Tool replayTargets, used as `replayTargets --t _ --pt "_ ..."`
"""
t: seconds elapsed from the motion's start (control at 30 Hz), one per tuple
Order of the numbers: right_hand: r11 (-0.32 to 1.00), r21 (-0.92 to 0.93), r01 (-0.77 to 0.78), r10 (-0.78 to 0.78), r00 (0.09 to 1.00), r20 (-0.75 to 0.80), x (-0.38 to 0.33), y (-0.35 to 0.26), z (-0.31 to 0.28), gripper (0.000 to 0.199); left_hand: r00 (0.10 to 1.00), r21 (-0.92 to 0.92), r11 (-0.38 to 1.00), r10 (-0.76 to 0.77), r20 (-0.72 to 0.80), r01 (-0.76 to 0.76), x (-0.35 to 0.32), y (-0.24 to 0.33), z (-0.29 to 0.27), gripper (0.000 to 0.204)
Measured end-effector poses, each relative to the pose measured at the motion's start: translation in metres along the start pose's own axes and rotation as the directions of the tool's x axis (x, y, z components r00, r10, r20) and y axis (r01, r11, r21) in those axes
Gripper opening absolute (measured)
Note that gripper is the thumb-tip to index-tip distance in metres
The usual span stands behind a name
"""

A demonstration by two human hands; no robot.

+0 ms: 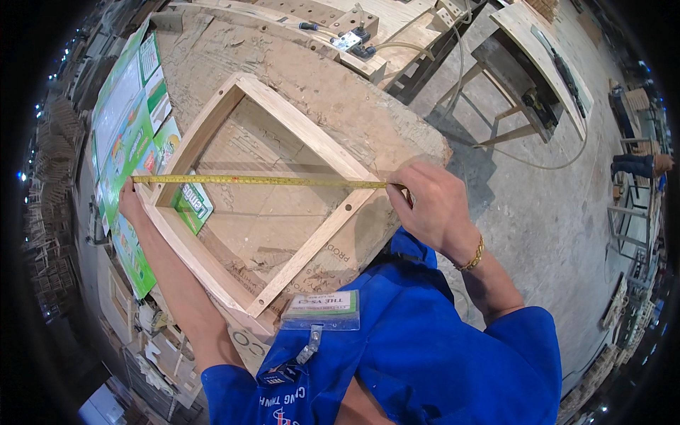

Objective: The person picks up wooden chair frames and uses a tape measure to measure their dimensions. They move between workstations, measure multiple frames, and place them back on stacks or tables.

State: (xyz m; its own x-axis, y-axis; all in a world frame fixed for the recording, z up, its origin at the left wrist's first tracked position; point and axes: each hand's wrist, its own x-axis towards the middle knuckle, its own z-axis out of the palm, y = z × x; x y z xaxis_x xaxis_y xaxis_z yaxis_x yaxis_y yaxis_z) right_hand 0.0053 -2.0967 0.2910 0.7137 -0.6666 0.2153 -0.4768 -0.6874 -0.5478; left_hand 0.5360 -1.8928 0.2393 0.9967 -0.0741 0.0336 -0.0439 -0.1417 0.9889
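Tape measure [258,180] stretched across wooden frame [234,191], pinched between left hand [129,200], right hand [432,205].

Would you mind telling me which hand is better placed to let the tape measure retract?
Probably the right hand: it grips the tape measure at the wooden frame's near corner, while the left hand only pins its far end.

Flattened green-and-white printed cardboard cartons [127,134] line the bench's left edge; one green carton piece [193,203] lies inside the frame; a clear-sleeved rectangular badge [322,309] hangs at the chest
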Motion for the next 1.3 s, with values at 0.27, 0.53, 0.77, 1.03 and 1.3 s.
replayTargets --t 0.27,0.53,0.77,1.03,1.3 --pt "0.999 -0.032 0.008 -0.009 0.999 -0.038 0.000 -0.004 0.002 0.006 1.000 0.025 1.000 0.015 0.009 -0.016 0.005 -0.003 -0.003 0.017" --pt "0.995 -0.097 -0.014 0.010 0.999 -0.033 0.002 -0.011 0.001 0.006 1.000 -0.025 1.000 0.007 0.009 -0.007 0.000 -0.002 0.003 0.016" --pt "0.990 -0.141 0.020 -0.026 0.999 -0.042 0.000 -0.014 0.000 0.010 0.998 -0.042 0.997 -0.064 0.025 0.065 -0.005 0.004 0.003 0.018" --pt "0.992 -0.122 0.023 -0.031 0.998 -0.060 -0.002 -0.013 -0.001 0.011 0.999 0.002 1.000 0.004 0.045 -0.004 0.004 0.003 -0.006 0.025" --pt "0.990 -0.139 0.012 -0.018 0.999 -0.045 -0.001 -0.013 0.001 0.011 0.999 -0.099 0.995 -0.004 0.042 0.008 0.004 -0.003 0.000 0.015"
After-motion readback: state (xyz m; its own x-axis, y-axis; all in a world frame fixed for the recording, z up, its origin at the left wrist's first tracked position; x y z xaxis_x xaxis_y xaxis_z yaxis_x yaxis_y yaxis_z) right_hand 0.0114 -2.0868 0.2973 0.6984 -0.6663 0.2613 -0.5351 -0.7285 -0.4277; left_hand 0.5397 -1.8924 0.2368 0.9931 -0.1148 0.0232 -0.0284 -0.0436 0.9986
